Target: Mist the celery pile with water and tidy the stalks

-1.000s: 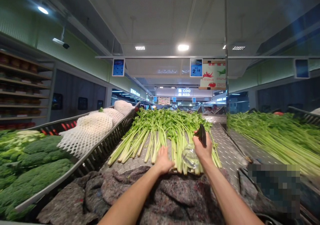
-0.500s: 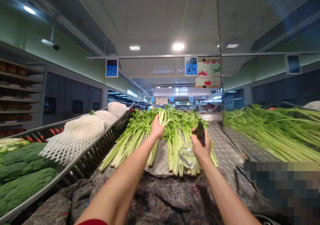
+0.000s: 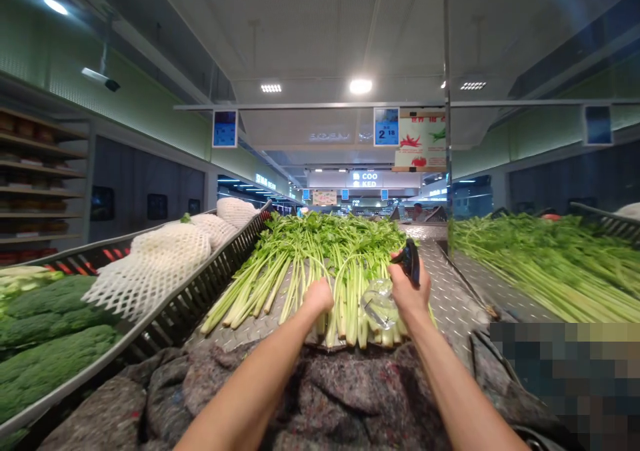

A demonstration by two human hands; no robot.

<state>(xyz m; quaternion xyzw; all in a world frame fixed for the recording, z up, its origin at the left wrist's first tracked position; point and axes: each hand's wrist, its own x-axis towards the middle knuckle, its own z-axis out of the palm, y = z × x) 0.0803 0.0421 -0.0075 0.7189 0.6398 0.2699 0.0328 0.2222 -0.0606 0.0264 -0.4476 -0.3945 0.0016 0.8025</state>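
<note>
Long pale-green celery (image 3: 270, 271) with leafy tops lies in a row on a metal tread-plate shelf (image 3: 440, 291), stalk ends toward me. My left hand (image 3: 319, 296) is closed around celery stalks at the middle of the row, low near the cut ends; its fingers are partly hidden. In my right hand (image 3: 413, 291) is a spray bottle (image 3: 381, 302) with a clear body and a black trigger head. The bottle tilts over the celery ends on the right side.
To the left, a black slatted crate (image 3: 200, 281) holds broccoli (image 3: 55, 344) and vegetables in white foam netting (image 3: 160, 251). A grey felt blanket (image 3: 370, 397) covers the near edge. A mirror panel (image 3: 540, 191) stands at right. Price signs (image 3: 386, 127) hang overhead.
My left hand has come down and toward me from the leafy end, with celery laid in the former gap. My right hand with the spray bottle has shifted slightly right.
</note>
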